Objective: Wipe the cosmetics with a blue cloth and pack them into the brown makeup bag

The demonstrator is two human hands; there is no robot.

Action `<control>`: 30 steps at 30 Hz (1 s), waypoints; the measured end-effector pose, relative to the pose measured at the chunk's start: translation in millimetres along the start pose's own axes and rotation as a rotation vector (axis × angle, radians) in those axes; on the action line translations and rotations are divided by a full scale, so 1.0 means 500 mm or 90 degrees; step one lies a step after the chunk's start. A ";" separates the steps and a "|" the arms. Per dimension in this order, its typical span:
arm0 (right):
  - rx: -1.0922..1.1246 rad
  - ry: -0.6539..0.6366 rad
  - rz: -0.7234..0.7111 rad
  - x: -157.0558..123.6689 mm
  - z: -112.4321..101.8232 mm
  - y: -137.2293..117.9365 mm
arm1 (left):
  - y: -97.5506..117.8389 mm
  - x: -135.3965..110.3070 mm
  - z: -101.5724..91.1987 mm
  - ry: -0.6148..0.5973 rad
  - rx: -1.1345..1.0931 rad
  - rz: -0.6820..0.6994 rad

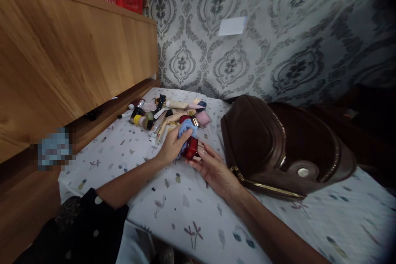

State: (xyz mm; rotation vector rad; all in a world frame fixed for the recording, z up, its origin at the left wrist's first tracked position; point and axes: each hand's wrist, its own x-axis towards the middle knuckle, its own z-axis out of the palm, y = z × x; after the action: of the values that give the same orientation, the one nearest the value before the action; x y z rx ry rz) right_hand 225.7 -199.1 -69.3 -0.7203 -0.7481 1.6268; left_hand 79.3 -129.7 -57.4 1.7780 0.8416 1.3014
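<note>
Red bottle [191,147]: held between both hands over the middle of the printed sheet [173,202]; unable to tell whether touching the sheet.
Left hand [171,145]: closed around a blue cloth [186,126], with thumb laid on top, pressing against the left side of the bottle; unable to tell the curl of the fingers behind the cloth.
Right hand [218,173]: gripping the bottle's pale right end between narrowed fingers, from the near right.
Wiping: apparently in hand, judging by cloth against glass; best done with light, even pressure, turning the bottle by its pale end to bring each side round.
Cloth folds: better gathered snugly in the palm, then shifted to a clean patch once soiled.
Grip: worth keeping firm, with smooth glass probably slippery; hold low over the sheet to soften any drop.
Cosmetics pile [172,119]: spread just far and left of the hands, with a pink sponge [203,118] at the right edge; avoid sweeping tubes aside.
Brown bag [253,132]: resting on the right, near the right wrist; allow room when turning.
</note>
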 end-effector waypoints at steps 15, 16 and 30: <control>-0.061 0.049 0.066 0.014 -0.026 -0.010 | -0.010 0.008 -0.017 -0.242 -0.086 -0.036; -0.054 0.051 0.069 0.014 -0.025 -0.009 | -0.010 0.007 -0.015 -0.233 -0.092 -0.049; -0.084 0.016 0.055 0.011 -0.024 -0.011 | -0.031 0.011 -0.006 -0.094 -0.052 -0.051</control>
State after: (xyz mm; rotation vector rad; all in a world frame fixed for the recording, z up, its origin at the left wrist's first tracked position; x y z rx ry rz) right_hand 237.3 -192.0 -72.6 -0.8766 -0.8215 1.6543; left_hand 76.9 -116.8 -67.5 1.7351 0.7592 1.1223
